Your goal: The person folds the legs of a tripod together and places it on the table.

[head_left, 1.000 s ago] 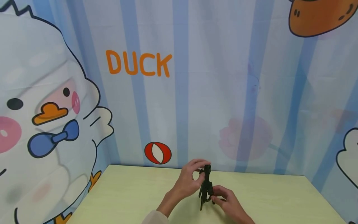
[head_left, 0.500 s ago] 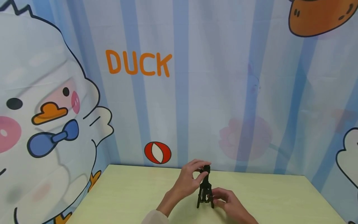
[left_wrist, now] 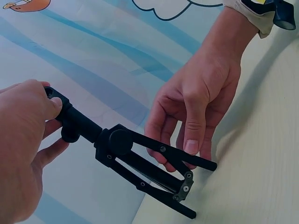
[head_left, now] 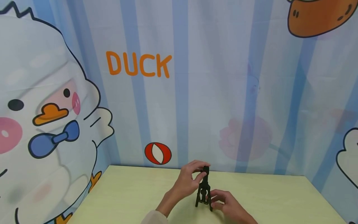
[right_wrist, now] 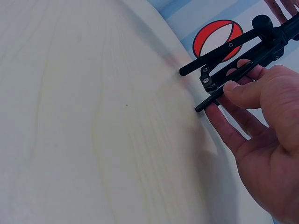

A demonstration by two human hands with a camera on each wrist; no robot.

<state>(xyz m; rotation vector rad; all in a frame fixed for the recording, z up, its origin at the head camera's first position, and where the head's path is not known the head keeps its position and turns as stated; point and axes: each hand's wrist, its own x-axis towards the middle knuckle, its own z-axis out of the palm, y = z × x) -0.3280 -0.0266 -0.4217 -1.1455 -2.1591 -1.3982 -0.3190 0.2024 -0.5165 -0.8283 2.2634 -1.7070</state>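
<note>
A small black tripod [head_left: 205, 180] stands nearly upright over the table in the head view, its legs partly spread. My left hand [head_left: 187, 179] holds its head from the left, thumb on the near side and fingers across the top. Lower down on the right, my right hand [head_left: 228, 203] pinches one leg. In the right wrist view that hand's thumb [right_wrist: 243, 92] lies on the leg, with fingers behind it. The left wrist view shows a round knob [left_wrist: 120, 142] where the legs meet and a hinged brace [left_wrist: 186, 188] between them.
The pale wood-grain table [head_left: 134, 193] runs back to a blue striped curtain [head_left: 212, 93] printed with a duck, orange lettering and a red-and-white ball [head_left: 158, 153]. A dark device [left_wrist: 284, 14] sits near the right sleeve in the left wrist view.
The tripod has turned about its upright axis, so its legs now show spread side by side, and its feet have shifted left. The left hand keeps its hold; the right hand has moved slightly.
</note>
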